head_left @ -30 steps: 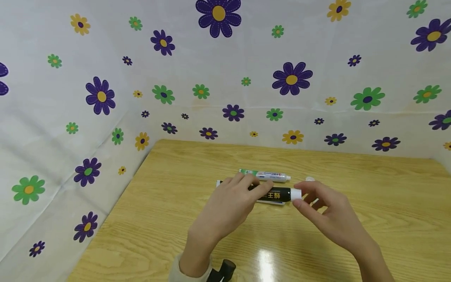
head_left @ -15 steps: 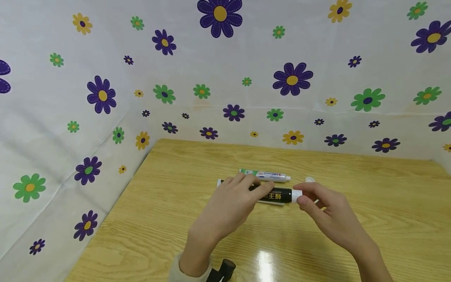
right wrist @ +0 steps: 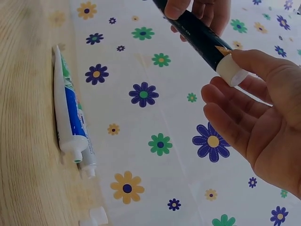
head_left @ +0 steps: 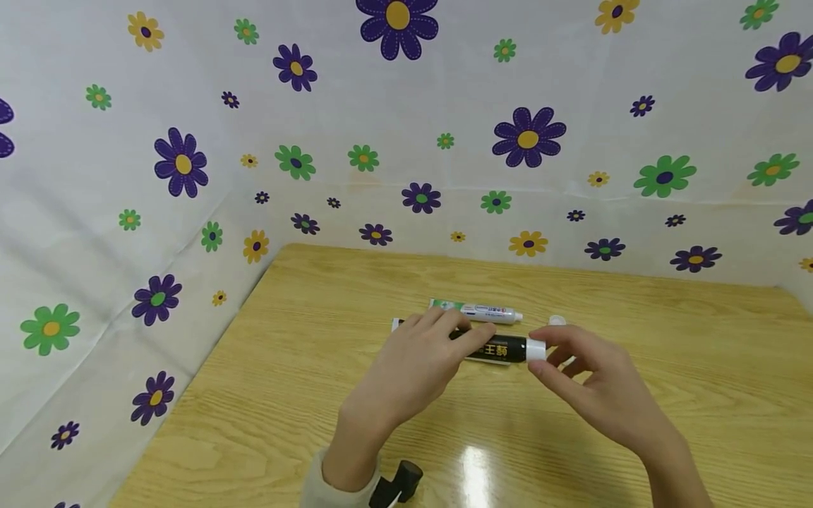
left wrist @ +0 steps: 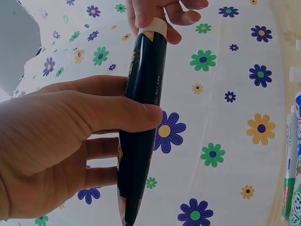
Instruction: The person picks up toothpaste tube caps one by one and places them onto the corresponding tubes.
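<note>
A black toothpaste tube [head_left: 508, 348] with gold lettering is held up level over the table. My left hand [head_left: 422, 360] grips it by the body, thumb across the front and fingers behind, as the left wrist view shows. At its right end is a white cap [right wrist: 230, 70], still on the tube. My right hand [head_left: 587, 374] pinches this cap between thumb and fingers. The tail end of the tube is largely hidden behind my left hand in the head view.
Two other toothpaste tubes lie uncapped on the wooden table [head_left: 286, 395]: a white one with green [head_left: 489, 313], and a blue-and-white one [right wrist: 70, 113] mostly hidden below the black tube in the head view. Loose white caps [right wrist: 98, 215] lie to their right. A flowered cloth [head_left: 406, 162] stands behind.
My right thumb shifted up onto the cap half a second ago and is now lower again, fingers still around the cap. The left hand keeps its hold on the tube.
</note>
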A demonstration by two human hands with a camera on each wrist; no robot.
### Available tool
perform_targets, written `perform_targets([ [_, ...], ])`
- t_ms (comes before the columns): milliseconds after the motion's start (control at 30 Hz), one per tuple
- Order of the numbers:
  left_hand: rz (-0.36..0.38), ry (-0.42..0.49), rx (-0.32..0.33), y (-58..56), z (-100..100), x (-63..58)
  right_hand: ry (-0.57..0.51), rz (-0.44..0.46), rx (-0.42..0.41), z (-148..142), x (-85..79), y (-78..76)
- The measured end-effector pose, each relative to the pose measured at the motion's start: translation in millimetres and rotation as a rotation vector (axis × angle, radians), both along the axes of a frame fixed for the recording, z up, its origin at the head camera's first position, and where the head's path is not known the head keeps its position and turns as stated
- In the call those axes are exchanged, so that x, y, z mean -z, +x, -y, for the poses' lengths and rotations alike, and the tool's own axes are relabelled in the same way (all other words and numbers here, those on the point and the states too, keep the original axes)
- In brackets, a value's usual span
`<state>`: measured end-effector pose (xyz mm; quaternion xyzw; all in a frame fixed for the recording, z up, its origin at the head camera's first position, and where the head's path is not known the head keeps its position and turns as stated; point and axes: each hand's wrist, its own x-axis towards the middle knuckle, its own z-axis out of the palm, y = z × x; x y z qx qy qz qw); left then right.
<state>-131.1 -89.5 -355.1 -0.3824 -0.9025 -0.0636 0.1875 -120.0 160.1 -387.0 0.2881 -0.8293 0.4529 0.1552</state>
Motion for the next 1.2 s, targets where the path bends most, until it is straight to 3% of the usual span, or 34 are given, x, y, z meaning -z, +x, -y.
perform_targets([
  [333, 0.004, 0.009, 0.003, 0.3, -0.6, -0.2, 0.030, 0.067, 0.035, -0.4, -1.3, 1.0],
  [733, -0.007, 0.005, 0.002, -0.8, -1.9, -1.1, 0.038, -0.018, 0.010, -4.4, -3.2, 1.9],
  [1200, 0.000, -0.005, -0.005, -1.6, -1.4, 0.7, 0.096, 0.087, 0.051, -2.6, -3.7, 1.2],
])
